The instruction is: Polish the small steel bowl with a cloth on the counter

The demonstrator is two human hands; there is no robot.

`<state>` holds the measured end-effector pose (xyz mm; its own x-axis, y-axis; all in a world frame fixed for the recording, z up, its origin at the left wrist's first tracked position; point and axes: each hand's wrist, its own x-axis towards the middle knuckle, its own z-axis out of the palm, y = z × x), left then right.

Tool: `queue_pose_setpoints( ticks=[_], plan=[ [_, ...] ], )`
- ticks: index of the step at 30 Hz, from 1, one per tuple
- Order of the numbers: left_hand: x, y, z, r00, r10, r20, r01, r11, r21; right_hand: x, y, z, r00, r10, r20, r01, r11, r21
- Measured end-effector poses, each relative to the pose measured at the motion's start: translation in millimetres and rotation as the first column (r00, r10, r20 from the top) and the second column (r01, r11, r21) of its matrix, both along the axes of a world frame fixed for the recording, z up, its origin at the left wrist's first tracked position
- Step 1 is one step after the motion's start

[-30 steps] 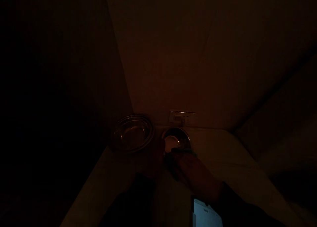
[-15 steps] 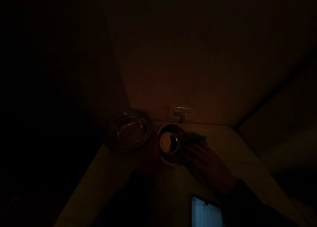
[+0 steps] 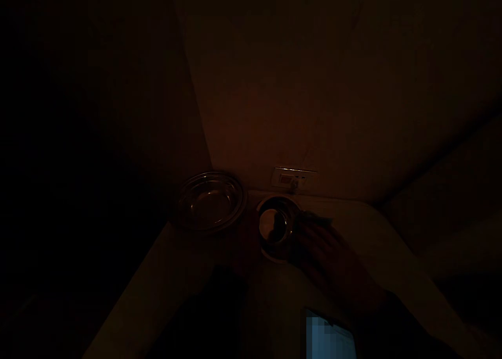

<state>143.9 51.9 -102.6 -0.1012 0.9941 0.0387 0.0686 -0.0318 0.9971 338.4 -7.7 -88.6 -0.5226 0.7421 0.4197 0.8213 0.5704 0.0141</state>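
Dim tabletop [image 3: 364, 223]: one small bowl [image 3: 276, 226], two hands [image 3: 333, 254] [image 3: 245, 239].

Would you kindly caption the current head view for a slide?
In dim light, the right hand holds a dark cloth against a metal bowl, near a wider metal dish and a lit screen.

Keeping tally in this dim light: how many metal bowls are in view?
2: a wide bowl at the left, near the wall, and a small bowl between the left hand and right hand. More may be nested with the wide one; too dark to tell.
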Motion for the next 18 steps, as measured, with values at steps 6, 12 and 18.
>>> queue_pose_setpoints(
  ticks=[6,12,18],
  plan=[
    [-1,-3,6.6,0.999,-0.031,0.044,0.03,0.999,0.021,6,1,13.3,0.986,0.043,0.16,-0.039,0.999,-0.028],
    [1,-7,7.2,0.996,-0.063,0.068,0.061,0.998,0.026,-4,0,19.1,0.965,0.188,0.181,-0.162,0.975,-0.149],
    [2,-11,19.8,0.98,-0.084,0.178,0.085,0.996,0.006,-29,0,18.9,0.963,0.26,0.066,-0.235,0.937,-0.259]
  ],
)
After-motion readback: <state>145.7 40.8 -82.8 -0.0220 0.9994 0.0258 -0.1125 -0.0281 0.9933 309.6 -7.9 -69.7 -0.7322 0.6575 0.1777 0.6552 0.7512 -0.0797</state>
